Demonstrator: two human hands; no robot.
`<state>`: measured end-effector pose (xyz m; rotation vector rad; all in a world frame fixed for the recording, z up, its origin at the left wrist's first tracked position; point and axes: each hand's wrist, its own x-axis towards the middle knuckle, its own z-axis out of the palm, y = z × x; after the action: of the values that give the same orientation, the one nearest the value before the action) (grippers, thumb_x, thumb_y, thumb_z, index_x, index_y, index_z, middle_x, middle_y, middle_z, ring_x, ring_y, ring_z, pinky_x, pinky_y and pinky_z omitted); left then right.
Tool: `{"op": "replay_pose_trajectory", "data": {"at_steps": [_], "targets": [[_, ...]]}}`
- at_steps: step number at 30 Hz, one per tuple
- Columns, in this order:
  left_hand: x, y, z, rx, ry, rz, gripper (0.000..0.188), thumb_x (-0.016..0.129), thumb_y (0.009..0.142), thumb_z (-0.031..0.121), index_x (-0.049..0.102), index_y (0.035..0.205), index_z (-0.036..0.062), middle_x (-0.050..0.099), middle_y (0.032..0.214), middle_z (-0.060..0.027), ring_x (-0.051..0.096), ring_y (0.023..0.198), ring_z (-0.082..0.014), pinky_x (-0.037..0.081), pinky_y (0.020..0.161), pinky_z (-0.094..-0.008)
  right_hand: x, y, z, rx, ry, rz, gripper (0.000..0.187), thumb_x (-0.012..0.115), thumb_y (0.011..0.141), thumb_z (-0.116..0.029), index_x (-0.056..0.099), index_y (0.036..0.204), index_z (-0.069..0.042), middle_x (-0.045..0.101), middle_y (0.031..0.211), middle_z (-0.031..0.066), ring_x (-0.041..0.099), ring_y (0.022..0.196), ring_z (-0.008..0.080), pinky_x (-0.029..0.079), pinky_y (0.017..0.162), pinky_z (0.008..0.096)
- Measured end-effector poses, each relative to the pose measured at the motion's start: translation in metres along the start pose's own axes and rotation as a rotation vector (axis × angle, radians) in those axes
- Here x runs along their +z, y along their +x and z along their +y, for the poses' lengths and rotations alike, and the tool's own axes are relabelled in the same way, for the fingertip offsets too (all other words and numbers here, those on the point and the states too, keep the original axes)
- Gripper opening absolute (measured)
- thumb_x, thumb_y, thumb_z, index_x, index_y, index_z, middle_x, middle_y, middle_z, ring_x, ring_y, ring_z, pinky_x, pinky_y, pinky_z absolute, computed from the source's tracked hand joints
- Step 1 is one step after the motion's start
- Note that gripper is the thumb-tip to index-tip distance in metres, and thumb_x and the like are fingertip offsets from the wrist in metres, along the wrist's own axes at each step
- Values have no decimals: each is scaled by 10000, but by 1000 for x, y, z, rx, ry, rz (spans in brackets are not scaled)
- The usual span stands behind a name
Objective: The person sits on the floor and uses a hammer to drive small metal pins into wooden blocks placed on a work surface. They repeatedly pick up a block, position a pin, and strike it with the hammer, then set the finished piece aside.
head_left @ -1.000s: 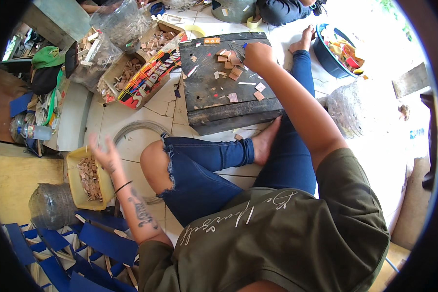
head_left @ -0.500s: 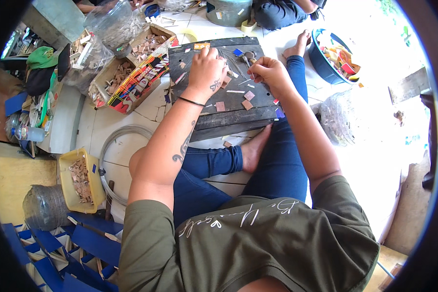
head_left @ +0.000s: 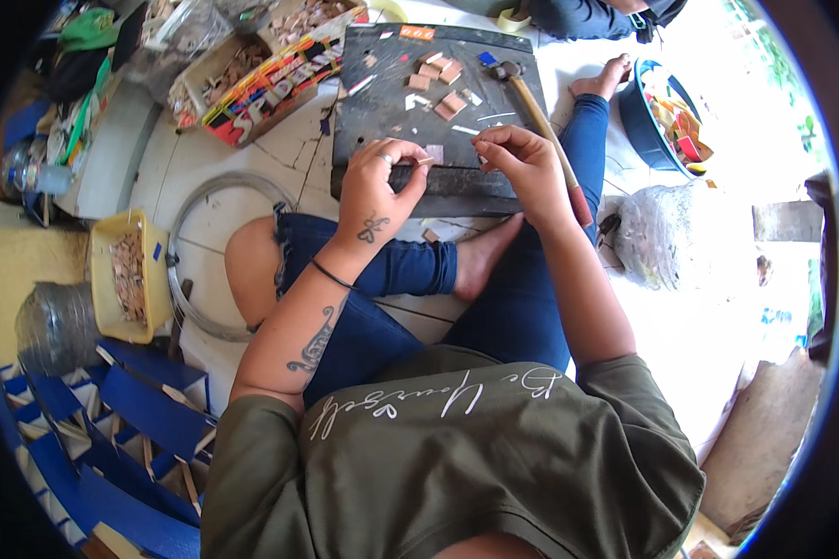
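Observation:
Over the near edge of a dark low block (head_left: pixel 373 116), my left hand (head_left: pixel 380 182) pinches a small wooden piece (head_left: pixel 425 160) between thumb and fingers. Facing it, my right hand (head_left: pixel 524 172) is closed in a pinch; what its fingertips hold is too small to make out. A gap separates the two hands. Beside my right hand lies a hammer (head_left: pixel 531 102), its head on the block and its handle angled toward me. Several small wooden squares (head_left: pixel 449 105) are scattered farther back, among white slivers (head_left: pixel 466 129). A pinkish square (head_left: pixel 434 152) lies between my hands.
Left of the block stands a printed carton (head_left: pixel 270 84) of wooden pieces. A yellow basin (head_left: pixel 163 298), a wire coil (head_left: pixel 182 279) and blue box-like parts (head_left: pixel 149 410) are on my left. At right are a blue tub (head_left: pixel 643 126) of scraps and a plastic-wrapped bundle (head_left: pixel 662 233). Another person (head_left: pixel 587 14) sits beyond.
My left hand has come back from the block's far side, with a small wooden piece now visible in its pinch. My right hand has drawn nearer to me. The hammer's handle now shows.

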<state>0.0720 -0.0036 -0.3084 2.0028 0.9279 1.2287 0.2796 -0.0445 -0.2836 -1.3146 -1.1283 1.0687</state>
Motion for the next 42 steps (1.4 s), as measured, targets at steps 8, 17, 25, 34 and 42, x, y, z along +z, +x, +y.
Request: {"op": "replay_pose_trajectory", "data": {"at_steps": [8,17,25,34,42], "targets": [[-5,-9,-4,78,162,2,157,775,735,119,688,866,122,655,864,-42,613,915,-257,422,862,-388,23,-5,-4,-166,-169,1,102,730,843,-55,699,926,-4,709,830,24,641,736,60,516,677,218],[-4,-9,-7,45,124,18,127,791,717,123,709,811,100,671,843,-54,619,928,-262,430,868,-395,42,-7,-20,-257,-509,-23,97,746,838,-46,677,880,7,717,825,48,687,785,97,549,749,251],[-3,-9,-5,58,139,45,115,790,720,125,707,796,100,680,825,-44,621,911,-253,430,866,-391,44,-4,-20,-327,-508,-26,113,747,815,-66,678,864,9,731,822,106,728,782,161,560,710,289],[-2,-9,-6,62,132,41,116,791,716,126,711,797,105,683,823,-37,622,909,-245,431,864,-386,45,-6,-22,-315,-553,-47,97,739,827,-48,684,876,16,726,832,86,713,788,138,558,739,274],[-2,-9,-6,63,134,46,115,791,713,126,708,790,106,686,821,-41,624,910,-250,432,866,-391,44,-4,-20,-336,-533,-46,109,742,808,-57,687,869,14,729,830,119,726,772,176,563,711,296]]}}
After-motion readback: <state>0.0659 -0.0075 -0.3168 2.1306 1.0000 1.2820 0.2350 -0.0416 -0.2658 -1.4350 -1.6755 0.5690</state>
